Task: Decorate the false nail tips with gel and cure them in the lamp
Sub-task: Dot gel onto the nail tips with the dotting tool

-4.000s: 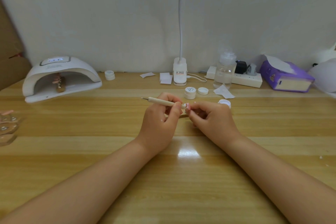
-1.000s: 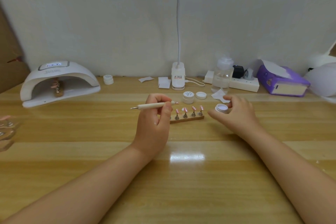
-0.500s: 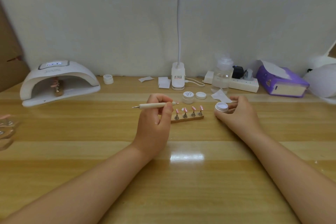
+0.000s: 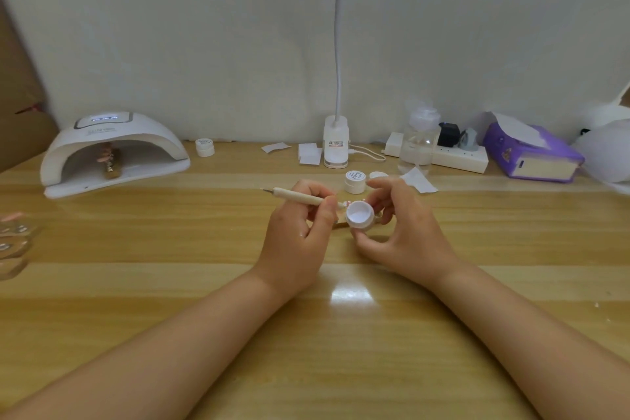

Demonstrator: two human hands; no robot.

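Pinching a small white gel pot between thumb and fingers, the right hand holds it above the wooden table, tilted so its open mouth faces back toward the person. The other fingers of that hand curve loosely around the pot. Just beside it, the left hand grips a slim pale brush with fingers curled round the handle. The brush lies nearly level, its long axis running left to right with a slight downward slope to the right; its thin metal end points left toward the curing lamp, and its working end points right, right at the rim of the pot. Whether that end touches the gel cannot be told.

Behind the two hands, mostly hidden, a wooden strip carries the pink false nail tips; only a small part shows between the hands.

Farther back stand a closed white jar with a label on its lid and a loose white lid, with a scrap of white paper to their right. At the far left the white curing lamp sits with its opening facing the person, its display lit, and another strip of nail tips inside. Along the wall are a small white pot, a desk lamp, a clear bottle, a power strip and a purple tissue box.
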